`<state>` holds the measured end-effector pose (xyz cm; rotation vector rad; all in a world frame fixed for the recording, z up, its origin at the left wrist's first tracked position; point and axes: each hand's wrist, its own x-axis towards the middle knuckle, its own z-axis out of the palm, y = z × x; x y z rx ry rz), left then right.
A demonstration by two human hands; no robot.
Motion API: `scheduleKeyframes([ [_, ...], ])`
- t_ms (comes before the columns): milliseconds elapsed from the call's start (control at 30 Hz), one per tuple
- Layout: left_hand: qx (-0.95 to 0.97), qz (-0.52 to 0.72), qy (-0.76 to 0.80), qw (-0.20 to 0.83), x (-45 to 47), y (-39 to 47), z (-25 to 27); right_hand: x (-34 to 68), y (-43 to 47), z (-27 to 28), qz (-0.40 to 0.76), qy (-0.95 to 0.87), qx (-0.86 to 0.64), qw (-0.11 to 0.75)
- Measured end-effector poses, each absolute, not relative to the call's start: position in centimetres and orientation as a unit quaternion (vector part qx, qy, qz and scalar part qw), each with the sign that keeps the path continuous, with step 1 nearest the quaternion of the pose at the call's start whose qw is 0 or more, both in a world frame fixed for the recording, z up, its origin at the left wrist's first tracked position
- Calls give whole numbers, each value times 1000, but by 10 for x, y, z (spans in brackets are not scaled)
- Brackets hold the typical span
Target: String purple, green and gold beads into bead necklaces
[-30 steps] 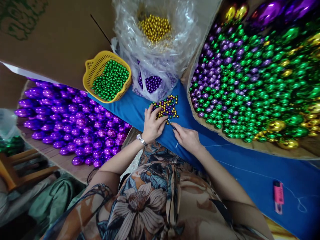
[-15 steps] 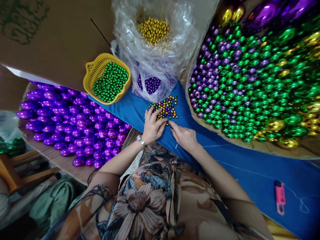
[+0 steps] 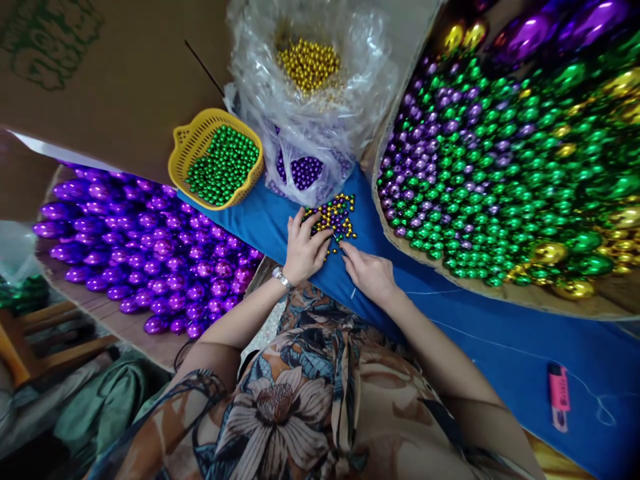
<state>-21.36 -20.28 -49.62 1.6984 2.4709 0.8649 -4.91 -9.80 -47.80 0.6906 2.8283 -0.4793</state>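
1. Small mixed beads (image 3: 344, 215) lay scattered on the blue cloth (image 3: 590, 347), just beyond the person's hands.
2. The left hand (image 3: 303, 250) spread its fingers over their left edge, hiding some from me.
3. At near right, the right hand (image 3: 369, 272) had thumb and forefinger close; whether they pinched anything, I couldn't tell.
4. A clear bag (image 3: 314, 192) crowded the far side.
5. Far left stood a yellow basket (image 3: 176, 163); shiny balls (image 3: 480, 180) flanked the right.
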Motion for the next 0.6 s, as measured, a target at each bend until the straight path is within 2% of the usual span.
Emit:
scheduleKeyframes([
  [267,550,277,787,40,-209,-207,-496,-54,-99,-478,-146,958,231,82],
  [600,568,288,770,39,-205,-200,-491,-22,-93,-483,-136,958,250,-22],
])
